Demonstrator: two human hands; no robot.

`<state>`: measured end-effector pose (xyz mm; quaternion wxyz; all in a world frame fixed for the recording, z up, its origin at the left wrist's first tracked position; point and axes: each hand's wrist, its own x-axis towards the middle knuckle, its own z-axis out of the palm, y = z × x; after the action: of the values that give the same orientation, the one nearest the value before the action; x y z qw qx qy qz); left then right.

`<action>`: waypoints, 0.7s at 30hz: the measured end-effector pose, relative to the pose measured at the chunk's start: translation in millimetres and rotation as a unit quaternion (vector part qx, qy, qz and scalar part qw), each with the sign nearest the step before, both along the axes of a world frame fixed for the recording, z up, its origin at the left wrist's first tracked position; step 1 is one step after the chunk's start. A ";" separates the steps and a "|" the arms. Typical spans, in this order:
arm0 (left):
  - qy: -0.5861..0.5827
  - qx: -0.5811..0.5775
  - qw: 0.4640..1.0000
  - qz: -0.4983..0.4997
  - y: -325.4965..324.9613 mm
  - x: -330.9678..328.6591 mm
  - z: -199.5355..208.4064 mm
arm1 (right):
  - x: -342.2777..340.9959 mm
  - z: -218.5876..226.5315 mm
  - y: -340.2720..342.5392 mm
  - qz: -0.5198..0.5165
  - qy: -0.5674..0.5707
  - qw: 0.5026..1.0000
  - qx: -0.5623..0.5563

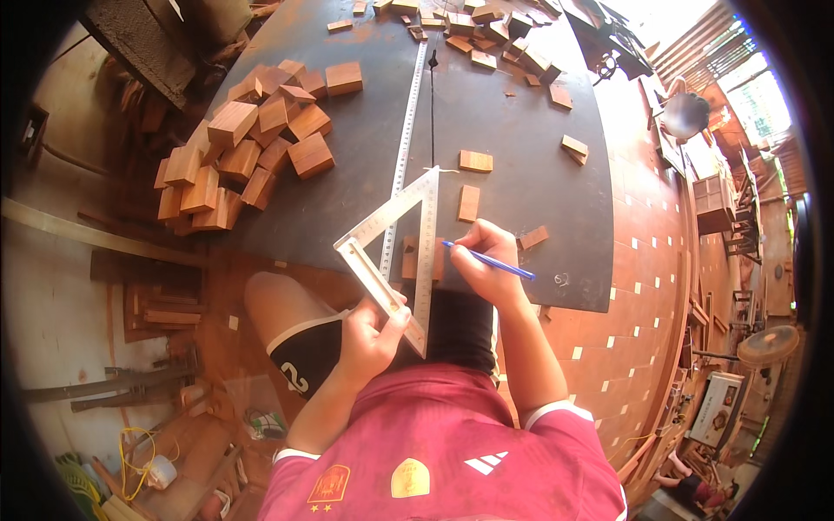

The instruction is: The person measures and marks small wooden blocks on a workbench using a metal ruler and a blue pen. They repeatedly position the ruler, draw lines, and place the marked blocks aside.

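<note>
Left hand (375,339): forearm rises from the lower edge, slanting up and to the right, elbow bent. Grip closed on the set square (426,260) at its near, lower part; thumb lies along the thick fence edge, other fingers curled beside and under it.

Right hand (488,260): forearm comes up from the lower right, leaning inward, wrist over the near edge of the table (556,187). Grip closed on a blue pen (499,263), pinched near the tip. Pen slants, tail pointing down and right, tip just beside the set square's right limb; contact of the tip cannot be told.

Set square: pale, metallic-looking triangle with an open centre and graduated markings. One corner points away from the person, over the table; the nearest corner overhangs the table edge, above the lap. Reddish-brown wood (408,258) shows through the opening and past the right limb, partly hidden.

Surroundings: long white ruler (408,130) running away up the dark table, a thin black line near it. Heaped wooden blocks (271,122) to the left; two small blocks (468,203) lie apart from each other, right of the set square.
</note>
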<state>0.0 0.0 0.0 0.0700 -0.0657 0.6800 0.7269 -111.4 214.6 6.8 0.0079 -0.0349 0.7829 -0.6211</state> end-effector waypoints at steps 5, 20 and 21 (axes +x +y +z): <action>0.012 0.008 1.000 0.016 8.0 -2.5 0.1 | -2.7 7.2 2.3 0.001 0.024 1.000 0.011; 0.027 -0.001 1.000 0.014 9.3 -3.8 3.7 | -1.2 17.1 -8.8 0.016 0.005 1.000 -0.019; 0.030 0.001 0.999 0.013 9.4 -4.0 3.6 | -1.4 16.9 -8.7 0.017 0.008 1.000 -0.015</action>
<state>-4.0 9.4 3.6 0.0402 -0.0531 0.6799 0.7302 -112.8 205.9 23.7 0.0118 -0.0539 0.7730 -0.6321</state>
